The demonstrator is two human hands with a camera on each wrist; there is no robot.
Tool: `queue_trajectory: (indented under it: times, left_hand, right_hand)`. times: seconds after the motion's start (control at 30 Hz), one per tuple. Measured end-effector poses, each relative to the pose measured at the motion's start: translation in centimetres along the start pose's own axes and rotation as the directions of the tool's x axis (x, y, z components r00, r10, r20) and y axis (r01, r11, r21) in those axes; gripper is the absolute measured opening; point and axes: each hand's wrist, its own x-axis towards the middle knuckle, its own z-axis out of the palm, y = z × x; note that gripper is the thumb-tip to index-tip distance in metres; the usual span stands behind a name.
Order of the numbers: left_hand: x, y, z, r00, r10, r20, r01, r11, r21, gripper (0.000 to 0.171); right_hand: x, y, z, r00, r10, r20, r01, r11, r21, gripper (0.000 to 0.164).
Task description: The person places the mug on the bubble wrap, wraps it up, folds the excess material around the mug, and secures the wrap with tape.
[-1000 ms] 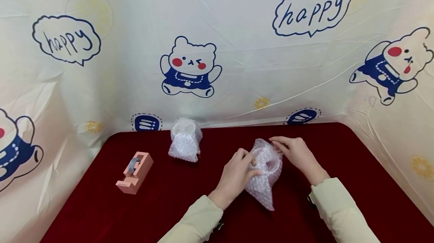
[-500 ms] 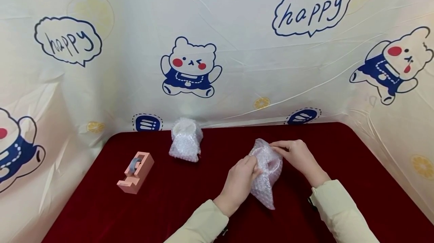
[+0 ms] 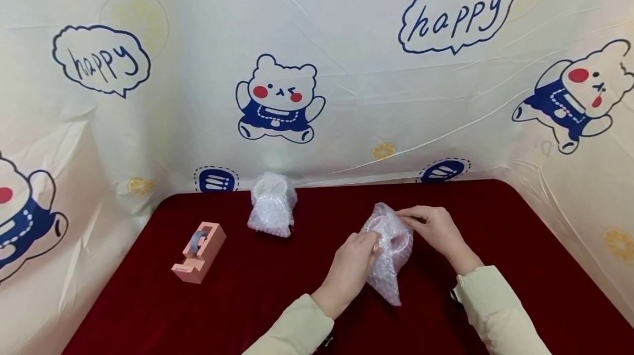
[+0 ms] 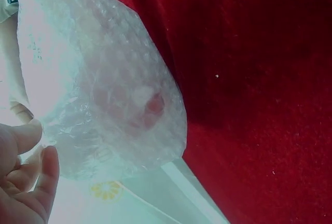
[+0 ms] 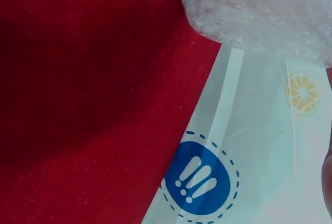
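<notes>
A bundle of clear bubble wrap (image 3: 388,269), folded round something rounded and pinkish, stands at the right of the table, its loose corner pointing to the near edge. My left hand (image 3: 349,267) pinches the wrap on its left side. At the upper right edge, my right hand (image 3: 438,231) pinches the film between thumb and fingertips. The left wrist view has the bubble-wrap bundle (image 4: 119,68) close up, with the left hand (image 4: 26,177) at its edge. Only part of the bundle (image 5: 259,11) appears in the right wrist view. What lies inside is blurred by the wrap.
A second bubble-wrapped bundle (image 3: 271,206) stands at the back, left of centre. A pink tape dispenser (image 3: 200,253) with a bluish-grey roll is at the left. Dark red cloth (image 3: 277,294) covers the table. A printed white curtain (image 3: 346,96) encloses the back and sides.
My left fingers were spread on the wrap and have drawn together into a pinch. The right fingers have lowered slightly along the bundle's upper edge. The bundle stays in nearly the same place.
</notes>
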Motion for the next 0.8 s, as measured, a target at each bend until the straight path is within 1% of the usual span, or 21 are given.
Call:
queue_trajectory:
  times: [0.17,0.27,0.43,0.57,0.67,0.73,0.8]
  left_hand:
    - [0.0,0.0,0.0,1.000,-0.014,-0.002,0.014,1.000,-0.011,0.012]
    - [0.2,0.0,0.0,1.000,-0.022,0.001,0.022,1.000,-0.021,0.014]
    - [0.2,0.0,-0.2,0.999,-0.033,0.022,0.034,0.998,-0.051,0.021]
    - [0.4,-0.1,-0.4,0.998,-0.042,0.051,0.046,0.996,-0.074,0.022]
    - [0.4,-0.1,-0.5,0.997,-0.045,0.056,0.049,0.996,-0.078,0.022]
    - [0.5,-0.1,-0.5,0.998,-0.046,0.052,0.050,0.996,-0.075,0.023]
    - [0.5,0.0,-0.5,0.998,-0.047,0.049,0.050,0.996,-0.070,0.023]
  right_hand:
    - [-0.1,0.5,0.2,0.999,-0.038,-0.033,0.038,0.999,0.009,0.021]
    - [-0.1,0.5,0.2,0.998,-0.045,-0.035,0.046,0.999,0.023,0.020]
    - [-0.2,0.6,-0.1,1.000,-0.018,0.012,0.017,0.999,0.047,0.018]
    - [-0.2,0.4,-0.6,0.997,-0.007,0.071,0.001,0.997,0.083,0.020]
    - [-0.1,0.2,-0.9,0.995,-0.001,0.101,-0.011,0.994,0.110,0.020]
    - [0.0,0.1,-0.9,0.994,0.020,0.103,-0.031,0.994,0.100,0.020]
    - [0.1,0.0,-0.8,0.993,0.066,0.100,-0.075,0.993,0.088,0.021]
